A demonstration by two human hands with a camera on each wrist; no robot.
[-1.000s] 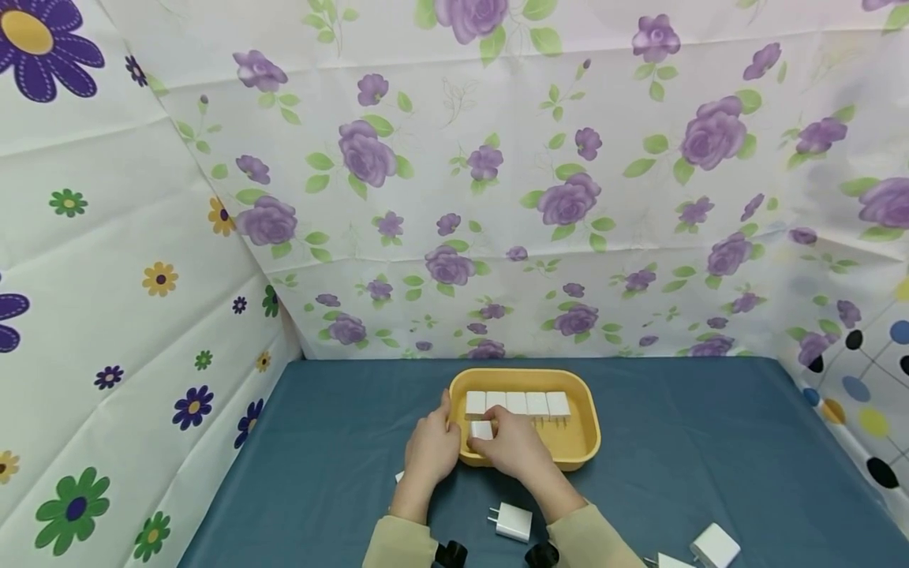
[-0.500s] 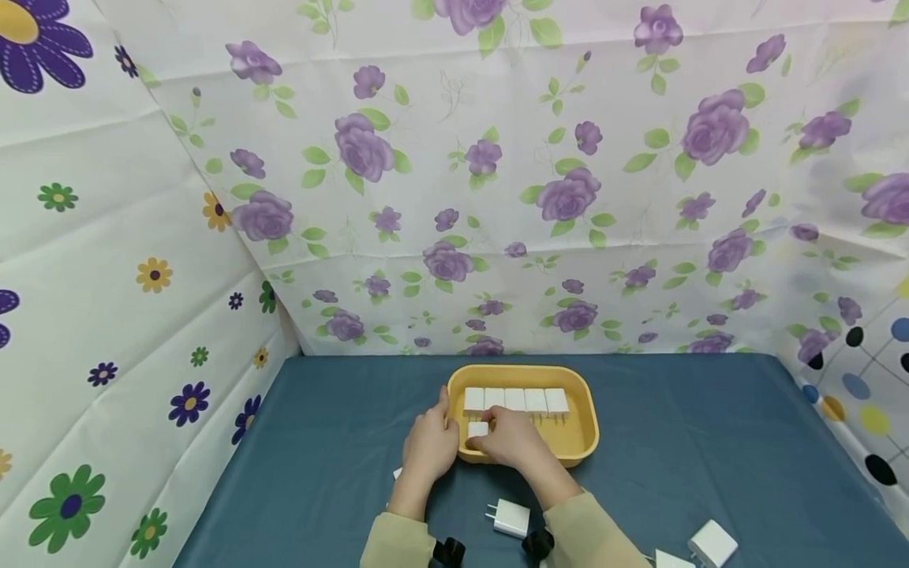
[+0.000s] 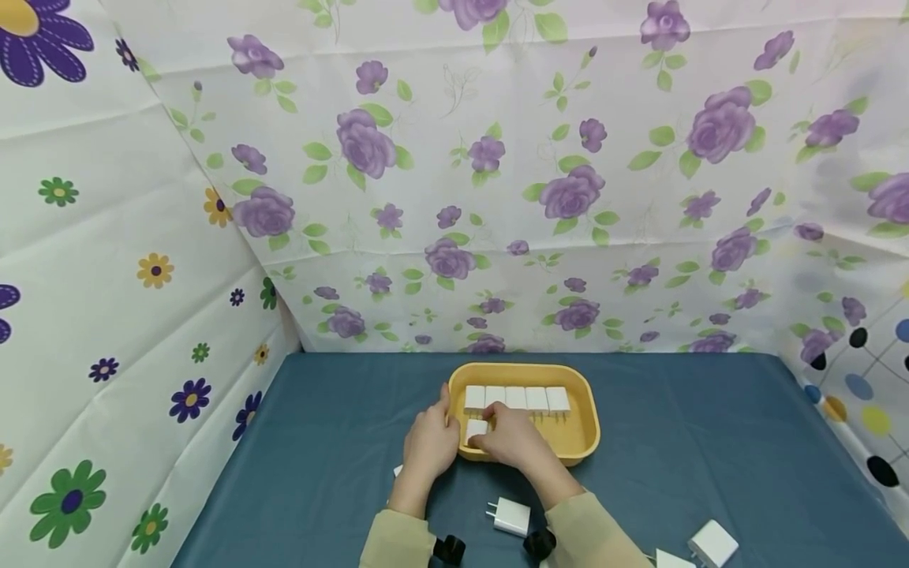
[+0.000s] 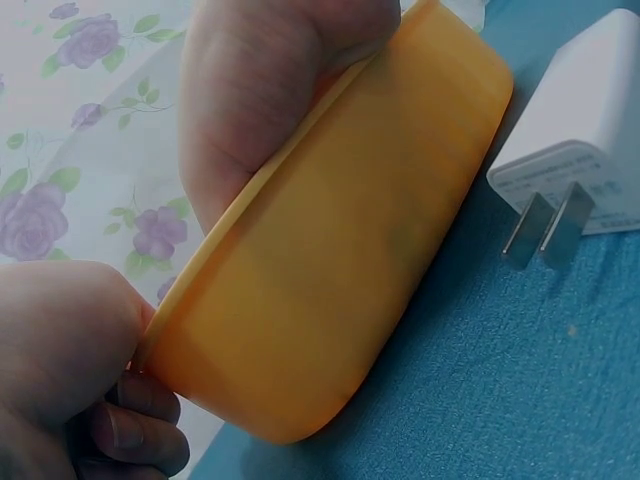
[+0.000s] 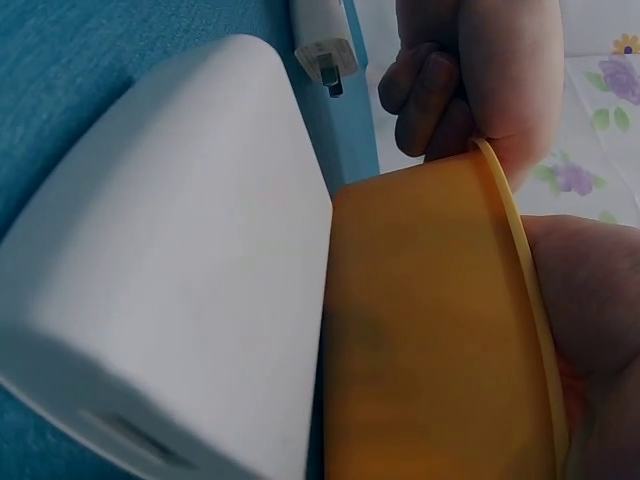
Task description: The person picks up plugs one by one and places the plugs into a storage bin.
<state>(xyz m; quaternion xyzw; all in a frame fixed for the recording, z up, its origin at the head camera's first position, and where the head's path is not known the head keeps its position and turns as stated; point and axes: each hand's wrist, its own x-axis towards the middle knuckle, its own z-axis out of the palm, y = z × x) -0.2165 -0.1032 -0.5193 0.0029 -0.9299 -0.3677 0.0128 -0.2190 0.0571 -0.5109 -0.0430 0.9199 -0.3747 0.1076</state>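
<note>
My left hand (image 3: 431,438) grips the left end of a yellow plastic tray (image 3: 593,422). In the left wrist view its thumb lies at the rim while the other fingers curl outside the wall. Inside the tray, my right hand (image 3: 517,438) pinches a white charger (image 3: 476,430) between thumb and fingers at the front left corner. Behind it stands a row of several white chargers (image 3: 514,398), side by side, prongs toward me. The right hand's fingertips are hidden behind the tray wall in both wrist views.
One white charger (image 3: 511,517) lies on the blue cloth (image 3: 341,465) between my forearms. Two more, a tilted charger (image 3: 713,544) and a partly cropped charger (image 3: 671,560), are at front right. A charger (image 5: 322,35) by my left arm is mostly hidden from above. Floral sheets (image 3: 454,189) enclose the table.
The charger in my right hand has shifted slightly left within the tray and now shows more of its face. The left hand keeps its hold on the tray's end.
</note>
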